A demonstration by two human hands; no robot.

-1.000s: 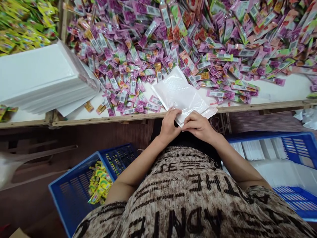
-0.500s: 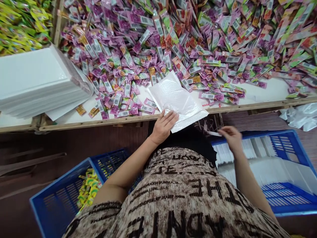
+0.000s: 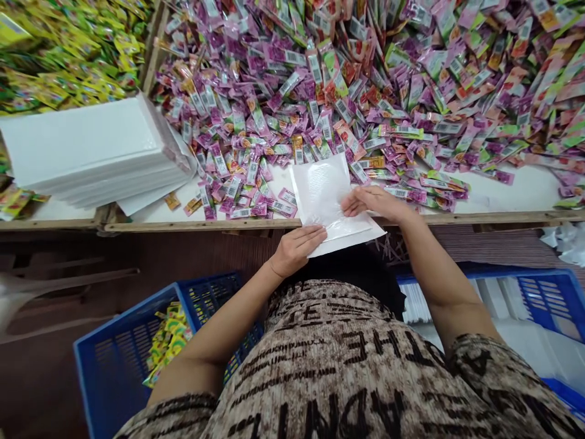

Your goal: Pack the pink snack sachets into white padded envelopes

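Observation:
A white padded envelope (image 3: pixel 322 186) lies flat at the table's front edge, its lower flap end jutting out toward me. My left hand (image 3: pixel 297 249) holds the envelope's lower left edge, fingers together on top; the thumb is not clearly seen. My right hand (image 3: pixel 372 203) rests on the right side of the envelope with its fingers stretched out flat over the surface. Around the envelope's top and sides lie many small purple, green and orange sachets (image 3: pixel 256 116) with barcodes. What is inside the envelope is hidden.
To the left stands a stack of white envelopes (image 3: pixel 86 143), with yellow-green packets (image 3: pixel 82 55) behind it. Below the table are a blue crate (image 3: pixel 132 341) with yellow packets (image 3: pixel 169 335) and another blue crate (image 3: pixel 548 299) holding white envelopes. A wooden rail (image 3: pixel 205 225) edges the table.
My right hand has come up from below the table edge, where it pinched a thin white strip, onto the envelope. My left hand has slid down to the envelope's lower left edge.

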